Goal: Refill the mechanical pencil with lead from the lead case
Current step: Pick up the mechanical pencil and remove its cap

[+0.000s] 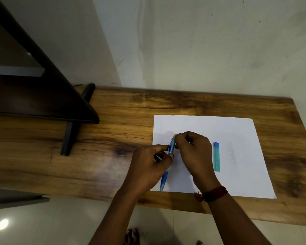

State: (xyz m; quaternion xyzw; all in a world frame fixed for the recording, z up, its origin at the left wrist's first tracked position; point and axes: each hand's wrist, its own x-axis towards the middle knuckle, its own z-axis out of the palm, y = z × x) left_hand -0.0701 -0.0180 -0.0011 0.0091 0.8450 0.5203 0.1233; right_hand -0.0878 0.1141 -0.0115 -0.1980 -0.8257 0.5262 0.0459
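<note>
Broadly, a pale wall [210, 41] is filling the upper part of the view, and below it a wooden surface [113, 138] with strong brown grain is stretching across the middle, its near edge giving way to a light tiled floor [69, 223]. At the left a dark piece of furniture [34, 96] is standing on the surface, with a black foot bar [72, 129] running out from under it toward the near side. On the right half of the surface a white sheet of paper [237, 131] is lying flat, square to the edges. Two bare forearms are reaching in from the bottom of the view and meeting over the left part of the paper; the right wrist is wearing a dark red thread band [214, 192]. The left hand [148, 167] is curling around the middle of the blue mechanical pencil [164, 179], thumb and fingers closed on its barrel, so the pencil is being held slanting, its tip pointing toward the near edge of the paper and its top end pointing away. The right hand [193, 149] is pinching closed at the pencil's top end, fingertips gathered there; whether it is gripping the cap or something thinner is too small to tell. Just to the right of the right hand, apart from it, the lead case [216, 157] is lying flat on the paper, a slim teal rectangle with a blue cap at its far end, lengthwise toward the wall.
</note>
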